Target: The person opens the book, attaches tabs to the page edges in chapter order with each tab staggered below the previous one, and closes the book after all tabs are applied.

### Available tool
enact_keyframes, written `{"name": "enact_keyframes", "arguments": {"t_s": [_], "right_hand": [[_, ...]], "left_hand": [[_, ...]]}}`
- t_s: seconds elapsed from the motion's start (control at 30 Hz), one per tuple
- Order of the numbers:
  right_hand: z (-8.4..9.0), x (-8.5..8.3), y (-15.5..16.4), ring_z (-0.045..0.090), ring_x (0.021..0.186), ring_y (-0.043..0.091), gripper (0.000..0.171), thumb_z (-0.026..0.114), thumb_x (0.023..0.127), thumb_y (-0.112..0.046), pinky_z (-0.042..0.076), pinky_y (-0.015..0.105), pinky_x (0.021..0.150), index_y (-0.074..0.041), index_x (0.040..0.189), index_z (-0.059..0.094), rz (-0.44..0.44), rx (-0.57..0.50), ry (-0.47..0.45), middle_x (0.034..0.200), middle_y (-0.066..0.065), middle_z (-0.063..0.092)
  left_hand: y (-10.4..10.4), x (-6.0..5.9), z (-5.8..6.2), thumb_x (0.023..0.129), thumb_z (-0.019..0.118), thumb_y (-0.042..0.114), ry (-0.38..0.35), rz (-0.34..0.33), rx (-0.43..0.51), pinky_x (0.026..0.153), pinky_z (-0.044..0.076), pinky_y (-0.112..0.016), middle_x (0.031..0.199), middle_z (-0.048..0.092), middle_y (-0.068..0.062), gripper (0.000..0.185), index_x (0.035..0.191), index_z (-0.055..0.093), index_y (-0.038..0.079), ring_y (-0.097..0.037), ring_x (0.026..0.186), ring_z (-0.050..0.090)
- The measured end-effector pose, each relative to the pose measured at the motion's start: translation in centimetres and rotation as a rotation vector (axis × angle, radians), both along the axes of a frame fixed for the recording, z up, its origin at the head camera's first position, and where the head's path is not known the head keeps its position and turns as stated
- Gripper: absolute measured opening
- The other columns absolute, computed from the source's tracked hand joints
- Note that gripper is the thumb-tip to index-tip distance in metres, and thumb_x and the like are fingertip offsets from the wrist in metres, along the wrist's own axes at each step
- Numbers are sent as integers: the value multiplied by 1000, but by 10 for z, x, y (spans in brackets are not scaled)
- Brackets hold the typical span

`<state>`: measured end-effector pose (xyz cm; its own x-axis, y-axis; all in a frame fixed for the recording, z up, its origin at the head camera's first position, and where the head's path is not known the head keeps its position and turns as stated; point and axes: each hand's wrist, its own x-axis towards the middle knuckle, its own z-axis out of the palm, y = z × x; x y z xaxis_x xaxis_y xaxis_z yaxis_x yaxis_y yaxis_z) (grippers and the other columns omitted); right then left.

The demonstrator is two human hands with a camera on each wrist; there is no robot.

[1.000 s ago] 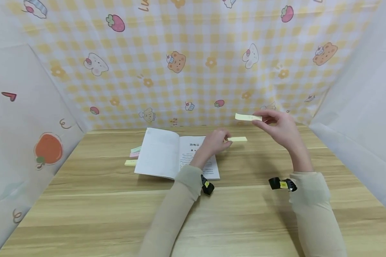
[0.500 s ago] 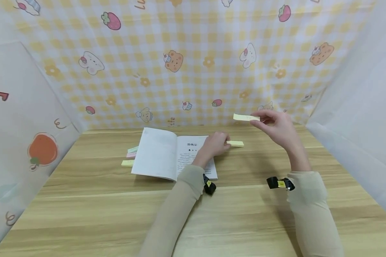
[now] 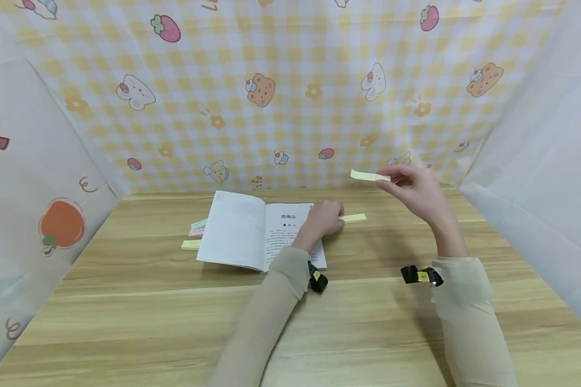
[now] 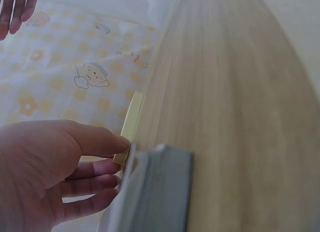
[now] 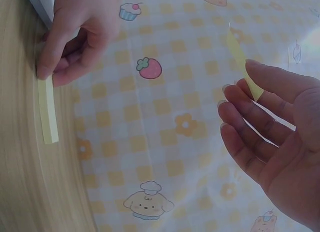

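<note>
Right hand [image 3: 418, 192] pinches a single yellow sticky note [image 3: 369, 175] up in the air. Left hand [image 3: 325, 219] pinches the yellow sticky pad [image 3: 354, 218] on the table [image 3: 368, 322], beside the open book [image 3: 252, 234].

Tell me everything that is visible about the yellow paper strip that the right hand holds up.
The yellow paper strip is a thin, pale yellow, narrow slip, seemingly a sticky note. It is flat and roughly level, raised in the air above the wooden table, in front of the checked backdrop. The right hand pinches one end between thumb and fingertips; the free end points towards the left. Nothing else touches it. Any writing on it is too faint to tell.
</note>
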<state>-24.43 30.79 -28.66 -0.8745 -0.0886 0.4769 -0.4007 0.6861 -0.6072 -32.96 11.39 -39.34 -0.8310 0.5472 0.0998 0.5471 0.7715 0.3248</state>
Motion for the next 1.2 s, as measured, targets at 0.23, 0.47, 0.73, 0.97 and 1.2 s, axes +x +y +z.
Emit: {"name": "enact_keyframes", "arguments": {"t_s": [0.23, 0.47, 0.73, 0.97, 1.2], "right_hand": [[-2, -2, -1, 62, 79, 7, 25, 76, 93, -22, 47, 17, 69, -6, 112, 76, -7, -5, -14, 95, 9, 71], [-2, -1, -1, 62, 81, 7, 24, 76, 93, -21, 47, 17, 70, -7, 113, 75, -9, -2, -22, 99, 10, 71], [0, 0, -4, 62, 81, 6, 24, 76, 93, -22, 47, 17, 71, -8, 112, 75, -3, 4, -32, 97, 9, 70], [0, 1, -4, 61, 81, 7, 25, 75, 93, -21, 46, 16, 72, -6, 113, 75, 16, 20, -11, 95, 10, 69], [-1, 0, -4, 61, 80, 7, 23, 76, 92, -19, 47, 16, 71, -8, 112, 75, 5, 21, -25, 94, 8, 68]], "left_hand": [[2, 1, -2, 95, 67, 18, 9, 21, -53, 76, 53, -29, 113, 69, -1, 20, 114, 73, 15, -15, 94, 61], [3, 5, 2, 97, 66, 27, -2, 29, -108, 85, 55, -34, 132, 64, -5, 41, 137, 62, 16, -19, 109, 62], [-1, 10, 9, 99, 63, 31, -48, 45, -68, 92, 54, -40, 139, 59, -9, 49, 145, 54, 14, -24, 115, 62], [-7, 13, 16, 101, 60, 31, -45, 51, 2, 97, 52, -42, 145, 54, -10, 49, 147, 53, 14, -26, 126, 58], [-16, 17, 22, 102, 59, 30, -36, 54, 42, 97, 52, -42, 145, 54, -11, 47, 146, 52, 14, -26, 128, 56]]}}
